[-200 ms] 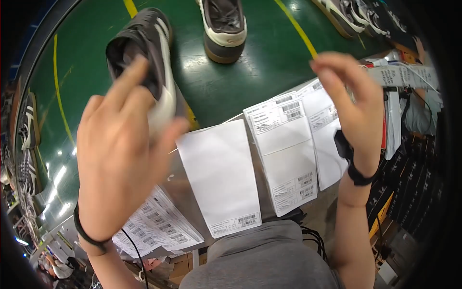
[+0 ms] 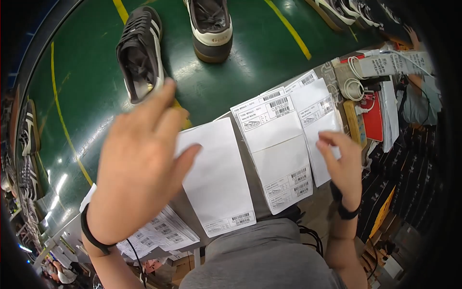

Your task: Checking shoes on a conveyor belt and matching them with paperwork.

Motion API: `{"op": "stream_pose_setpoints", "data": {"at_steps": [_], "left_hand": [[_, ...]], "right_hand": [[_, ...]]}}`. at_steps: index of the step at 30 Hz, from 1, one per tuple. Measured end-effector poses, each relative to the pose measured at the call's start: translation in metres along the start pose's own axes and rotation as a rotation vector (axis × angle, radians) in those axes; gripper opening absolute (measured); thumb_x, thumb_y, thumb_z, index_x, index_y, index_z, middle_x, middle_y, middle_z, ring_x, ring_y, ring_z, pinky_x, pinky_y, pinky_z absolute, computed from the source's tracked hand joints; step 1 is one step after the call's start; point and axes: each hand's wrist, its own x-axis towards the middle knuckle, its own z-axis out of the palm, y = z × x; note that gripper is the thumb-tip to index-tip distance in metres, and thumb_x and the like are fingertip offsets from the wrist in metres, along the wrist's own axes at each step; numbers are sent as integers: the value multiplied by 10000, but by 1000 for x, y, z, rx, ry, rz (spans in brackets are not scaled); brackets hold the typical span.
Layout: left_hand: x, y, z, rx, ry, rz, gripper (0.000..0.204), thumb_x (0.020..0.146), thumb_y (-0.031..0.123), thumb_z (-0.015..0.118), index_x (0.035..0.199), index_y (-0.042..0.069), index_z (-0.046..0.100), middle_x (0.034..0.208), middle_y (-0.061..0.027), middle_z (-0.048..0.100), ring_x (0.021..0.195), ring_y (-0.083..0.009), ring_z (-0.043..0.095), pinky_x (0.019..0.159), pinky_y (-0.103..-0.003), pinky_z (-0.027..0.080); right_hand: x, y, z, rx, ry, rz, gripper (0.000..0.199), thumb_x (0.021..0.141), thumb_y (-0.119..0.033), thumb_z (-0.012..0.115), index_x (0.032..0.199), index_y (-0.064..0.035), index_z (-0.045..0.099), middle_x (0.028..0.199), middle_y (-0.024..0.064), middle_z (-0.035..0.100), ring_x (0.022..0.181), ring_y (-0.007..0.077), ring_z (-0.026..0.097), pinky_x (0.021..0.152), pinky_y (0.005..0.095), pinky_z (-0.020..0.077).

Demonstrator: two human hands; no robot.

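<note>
My left hand [image 2: 139, 173] is raised over the near edge of the green belt [image 2: 260, 67], fingers stretched out and holding nothing. Its fingertips reach the heel end of a dark sneaker with white stripes [image 2: 139, 53] that lies on the belt. My right hand [image 2: 341, 164] hovers lower on the right with its fingers curled apart, over the white label sheets [image 2: 279, 149]. I cannot tell whether it touches them. A plain white sheet with a barcode [image 2: 216, 183] lies between my hands.
A second dark sneaker with a tan sole [image 2: 210, 29] stands further back on the belt. More shoes sit at the top right [image 2: 337, 12] and left edge [image 2: 29, 130]. A label stack [image 2: 163, 231] lies lower left. A power strip [image 2: 385, 65] and red booklet [image 2: 373, 118] are at right.
My left hand has dropped away from the dark sneaker, which now lies clear on the belt. My right hand has come down from the belt's height to above the label sheets.
</note>
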Motion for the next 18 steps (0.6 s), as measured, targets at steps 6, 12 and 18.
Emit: {"op": "stream_pose_setpoints", "data": {"at_steps": [6, 12, 18], "left_hand": [[1, 59, 48, -77, -258, 337, 485, 713, 168, 779, 1123, 12, 573, 1300, -257, 534, 1190, -351, 551, 957, -417, 443], [-6, 110, 116, 38, -153, 309, 760, 648, 330, 836, 1281, 20, 553, 1322, -341, 480, 1201, -420, 533, 1037, -468, 381], [-12, 128, 121, 4, -237, 204, 905, 560, 415, 868, 1313, 23, 555, 1362, -424, 398, 1203, -476, 517, 1056, -469, 364]], "right_hand": [[-74, 9, 17, 26, -123, 210, 262, 830, -111, 706, 1052, 20, 657, 858, 150, 642, 759, 288, 630, 683, 362, 501], [-83, 20, 40, -111, -12, 32, 322, 821, -89, 712, 1113, 33, 655, 853, 105, 600, 744, 254, 608, 637, 347, 494], [-92, 27, 48, -326, 116, -189, 352, 810, -80, 722, 1131, 42, 646, 858, 78, 592, 757, 230, 596, 620, 333, 488]]}}
